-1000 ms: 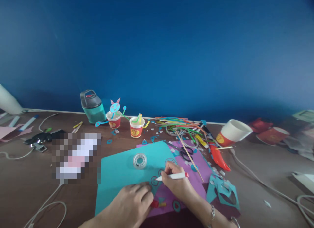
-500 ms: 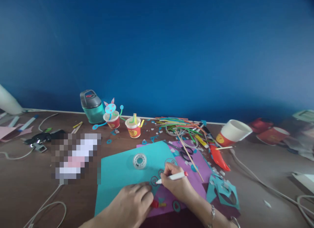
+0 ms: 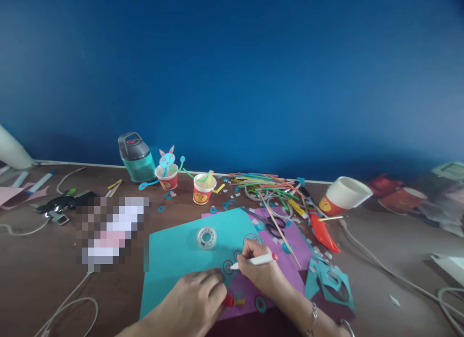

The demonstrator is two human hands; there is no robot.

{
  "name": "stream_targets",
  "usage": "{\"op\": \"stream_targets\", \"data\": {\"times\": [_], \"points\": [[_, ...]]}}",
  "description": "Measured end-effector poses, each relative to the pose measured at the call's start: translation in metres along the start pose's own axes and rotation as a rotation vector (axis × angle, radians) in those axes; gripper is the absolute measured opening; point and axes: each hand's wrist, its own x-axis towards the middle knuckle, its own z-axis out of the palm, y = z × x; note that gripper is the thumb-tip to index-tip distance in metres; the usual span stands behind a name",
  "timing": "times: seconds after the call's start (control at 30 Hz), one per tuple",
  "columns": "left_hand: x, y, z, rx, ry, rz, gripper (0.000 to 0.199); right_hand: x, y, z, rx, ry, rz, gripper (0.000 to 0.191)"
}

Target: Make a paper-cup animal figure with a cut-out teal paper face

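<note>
My right hand (image 3: pixel 259 264) grips a white marker (image 3: pixel 257 261) with a red end, its tip on a small circle drawn in red on the turquoise paper (image 3: pixel 174 255). Inside the circle is a small red mark. My left hand (image 3: pixel 201 296) rests on the same sheet, fingers slightly bent and lying on the paper. A red piece like a cap (image 3: pixel 228 300) lies against its thumb, partly hidden. Just above the hands sits a clear tape roll (image 3: pixel 206 238). Purple paper (image 3: pixel 268 240) lies underneath, bearing a cut turquoise circle (image 3: pixel 261 304).
Behind the paper stand a paper cup with a cat figure (image 3: pixel 167 177) and another cup with bent strips (image 3: pixel 203 189). Scissors (image 3: pixel 275 226), a wooden stick (image 3: pixel 279 230) and colourful strips (image 3: pixel 268 182) lie right. A teal bottle (image 3: pixel 139 165) and tipped large cup (image 3: pixel 344 197) flank them.
The two small cups have shifted a little to the right, and their strips sit differently. The marker tip has moved very slightly within the small circle. My left hand stays put.
</note>
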Motion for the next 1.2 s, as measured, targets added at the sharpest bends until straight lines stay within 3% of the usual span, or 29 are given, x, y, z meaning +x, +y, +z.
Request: {"op": "stream_targets", "data": {"times": [0.83,1.2], "points": [[-0.0001,0.0014,-0.0007,0.001,0.022,-0.017,0.008,-0.0008,-0.0042,-0.0016,-0.004,0.019,-0.027,0.024],[0.0007,0.0017,-0.0038,0.003,0.011,-0.009,0.009,-0.0008,-0.003,-0.0022,0.022,-0.031,-0.018,0.023]]}}
